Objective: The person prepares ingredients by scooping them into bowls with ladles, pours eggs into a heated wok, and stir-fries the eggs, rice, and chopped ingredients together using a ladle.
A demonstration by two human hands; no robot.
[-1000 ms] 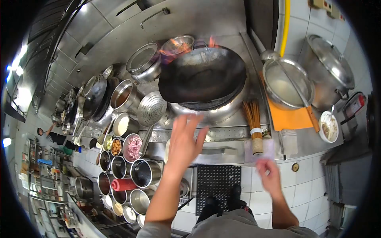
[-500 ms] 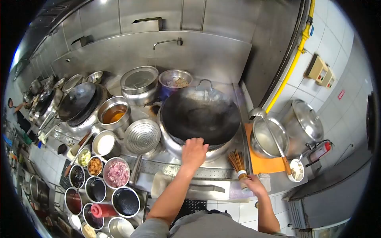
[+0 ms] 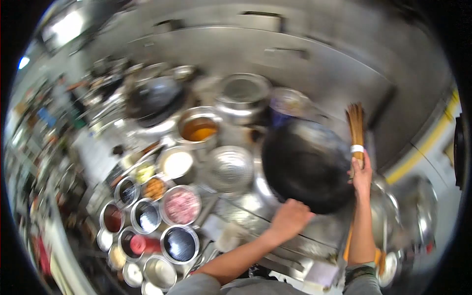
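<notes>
Curved, stainless-steel back wall [image 3: 231, 46] behind a crowded range; the large, black, round-bottomed metal wok [image 3: 309, 167] sits in front of it, toward the right of the view. The left hand [image 3: 291, 220] lies at the wok's near rim with its fingers curled in; blur prevents telling whether they grip it. The right hand [image 3: 362, 176] is clamped around the handle of a long brush of bundled tan sticks with a white band [image 3: 356, 125], held bristles up beside the wok's right side. Judged hazards: hot metal could burn the fingers near the rim; an uneven push there could tip or rock the rounded wok; a swing of the raised brush could knock the wok's edge or shed sticks. The round, perforated steel strainer [image 3: 229, 169] lies left of the wok. Among the vessels, a deep steel pot [image 3: 210, 142] contains amber liquid [image 3: 202, 132]; a round metal pan [image 3: 162, 205], pink pieces [image 3: 182, 205]; a neighbouring round metal container [image 3: 198, 245], a dark, glossy substance [image 3: 180, 243]; a silver pot [image 3: 189, 177], something white [image 3: 178, 163]. Smallest are the orange-brown chunks [image 3: 154, 189] and pale yellow-green bits [image 3: 145, 172], each in its own small cup.
</notes>
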